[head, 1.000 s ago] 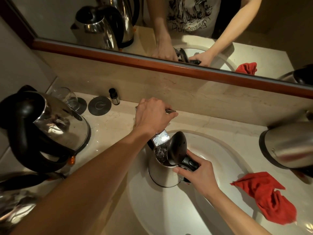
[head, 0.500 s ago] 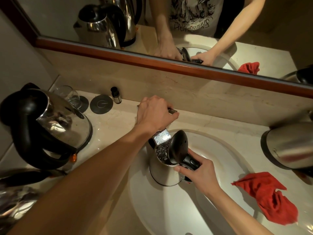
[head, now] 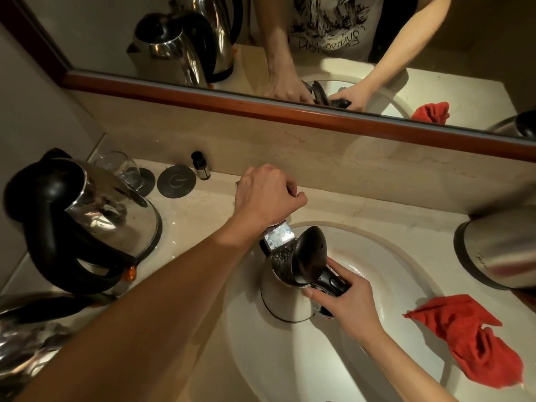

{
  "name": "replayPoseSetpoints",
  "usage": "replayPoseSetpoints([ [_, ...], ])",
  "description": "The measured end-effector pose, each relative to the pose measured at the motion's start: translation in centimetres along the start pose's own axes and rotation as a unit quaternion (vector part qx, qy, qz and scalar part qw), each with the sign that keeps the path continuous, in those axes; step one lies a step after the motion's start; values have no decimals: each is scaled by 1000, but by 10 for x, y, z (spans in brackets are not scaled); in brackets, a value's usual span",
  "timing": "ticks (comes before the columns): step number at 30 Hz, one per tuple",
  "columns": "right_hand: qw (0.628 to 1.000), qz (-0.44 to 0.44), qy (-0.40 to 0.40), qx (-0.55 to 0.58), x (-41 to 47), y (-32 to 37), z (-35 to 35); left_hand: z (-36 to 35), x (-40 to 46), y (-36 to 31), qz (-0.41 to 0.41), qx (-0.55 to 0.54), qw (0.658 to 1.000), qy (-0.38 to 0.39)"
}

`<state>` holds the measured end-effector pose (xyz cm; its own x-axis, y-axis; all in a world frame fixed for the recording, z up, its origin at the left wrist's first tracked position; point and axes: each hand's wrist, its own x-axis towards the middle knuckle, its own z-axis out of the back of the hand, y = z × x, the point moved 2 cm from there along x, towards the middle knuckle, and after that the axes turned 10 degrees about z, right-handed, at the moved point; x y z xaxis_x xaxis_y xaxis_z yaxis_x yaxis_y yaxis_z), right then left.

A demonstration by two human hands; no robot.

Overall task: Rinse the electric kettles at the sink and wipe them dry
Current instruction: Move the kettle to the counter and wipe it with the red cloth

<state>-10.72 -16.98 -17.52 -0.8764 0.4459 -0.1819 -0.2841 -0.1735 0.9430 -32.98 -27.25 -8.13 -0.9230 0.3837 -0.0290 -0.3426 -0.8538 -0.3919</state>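
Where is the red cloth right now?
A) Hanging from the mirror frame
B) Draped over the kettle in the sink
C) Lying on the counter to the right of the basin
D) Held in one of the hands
C: the red cloth lies crumpled on the counter right of the basin, and neither hand touches it.

Small steel kettle upright in the white sink, black lid flipped open, a larger steel kettle left of the sink, another right of it, crumpled red cloth on the sink's right rim
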Motion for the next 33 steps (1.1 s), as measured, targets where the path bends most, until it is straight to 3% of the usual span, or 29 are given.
replayPoseSetpoints([
  [10, 998, 3, -52, 34, -3, 9, -1, -5, 4, 6, -25, -3, 1000, -3],
  [17, 994, -5, -107, 38, -42, 29, 37, 5, -14, -1, -83, -66, 994, -7],
  [20, 991, 1, -128, 37, -61, 43, 65, 16, -56, -31, -116, -194, 974, 3],
  [23, 988, 7, -142, 52, -78, 60, 95, 29, -116, -72, -170, -289, 940, 67],
  [25, 988, 13, -148, 44, -88, 72, 114, 34, -142, -96, -210, -297, 928, 86],
  [29, 986, 38, -157, 36, -112, 91, 155, 40, -163, -145, -285, -269, 918, 54],
  [33, 980, 55, -185, 54, -139, 99, 195, 45, -178, -182, -307, -246, 919, 39],
])
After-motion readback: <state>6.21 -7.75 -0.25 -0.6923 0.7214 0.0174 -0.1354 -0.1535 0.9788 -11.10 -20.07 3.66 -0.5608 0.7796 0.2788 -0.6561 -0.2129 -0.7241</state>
